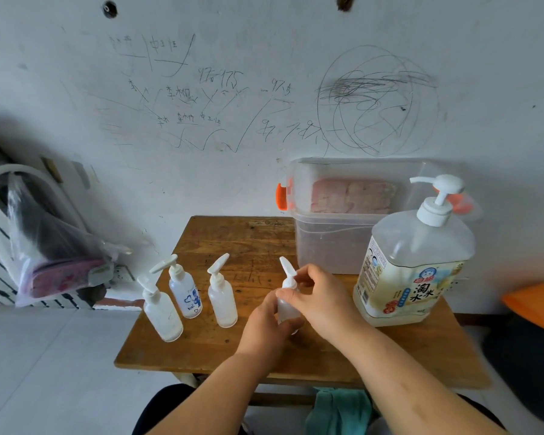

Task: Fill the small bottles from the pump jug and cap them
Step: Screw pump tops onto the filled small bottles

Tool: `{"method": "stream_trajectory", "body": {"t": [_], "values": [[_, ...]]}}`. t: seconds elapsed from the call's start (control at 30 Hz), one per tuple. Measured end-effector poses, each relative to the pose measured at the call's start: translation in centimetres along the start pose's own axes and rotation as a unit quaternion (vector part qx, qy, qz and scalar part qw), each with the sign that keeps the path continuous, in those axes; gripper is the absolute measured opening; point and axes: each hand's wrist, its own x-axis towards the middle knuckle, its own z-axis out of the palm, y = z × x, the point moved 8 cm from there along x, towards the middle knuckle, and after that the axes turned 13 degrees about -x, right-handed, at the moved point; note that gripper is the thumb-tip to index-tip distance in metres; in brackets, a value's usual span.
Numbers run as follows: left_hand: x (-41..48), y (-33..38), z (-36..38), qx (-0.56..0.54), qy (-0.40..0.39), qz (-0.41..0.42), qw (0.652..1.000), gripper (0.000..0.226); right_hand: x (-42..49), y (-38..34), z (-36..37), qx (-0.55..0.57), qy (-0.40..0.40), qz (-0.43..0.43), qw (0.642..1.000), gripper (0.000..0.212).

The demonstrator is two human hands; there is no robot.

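Bottle [285, 309] held at the middle of the bench [201, 350].
Left hand [266, 328] wraps its body, right hand [319, 296] pinches the cap [288, 273]; likely light, thin, squashy: grip low, gently.

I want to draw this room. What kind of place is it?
Probably a room at home: a scribbled-on white wall, a small wooden table and a clear plastic storage box on it.

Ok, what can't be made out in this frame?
Head view only:
- The held bottle: body and fill level hidden by the left hand and right hand.
- Its cap collar: covered by the right hand, so tightness is unclear.
- The jug: label print too small.
- The tub: pink contents blurred by cloudy plastic.
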Motion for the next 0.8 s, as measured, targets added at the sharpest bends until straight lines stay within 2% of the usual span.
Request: {"method": "stream_trajectory", "body": {"t": [0.13,0.27,0.37,0.47,0.6,0.7,0.8], "values": [[0.0,0.0,0.1,0.006,0.001,0.000,1.000,0.059,0.0,-0.3,0.4,-0.008,-0.026,-0.014,1.000,0.041],[0.0,-0.2,0.1,0.005,0.003,-0.011,1.000,0.060,0.2,0.4,0.2,-0.010,0.012,0.017,1.000,0.040],[0.0,-0.2,0.1,0.015,0.004,-0.012,1.000,0.057,0.3,0.4,0.5,-0.004,-0.020,0.016,1.000,0.051],[0.0,-0.2,0.1,0.010,-0.002,-0.005,1.000,0.058,0.1,0.3,0.7,-0.004,-0.038,0.002,0.999,0.052],[0.0,-0.4,0.2,0.017,0.008,-0.022,1.000,0.061,0.1,0.9,0.6,0.003,-0.024,0.050,0.998,0.066],[-0.1,-0.3,0.2,0.020,0.004,-0.016,1.000,0.058,0.0,0.6,0.9,0.038,-0.049,0.010,0.998,0.054],[-0.2,-0.3,0.3,0.018,-0.001,-0.010,1.000,0.056,-0.1,0.8,0.6,0.034,-0.021,0.014,0.999,0.037]]}}
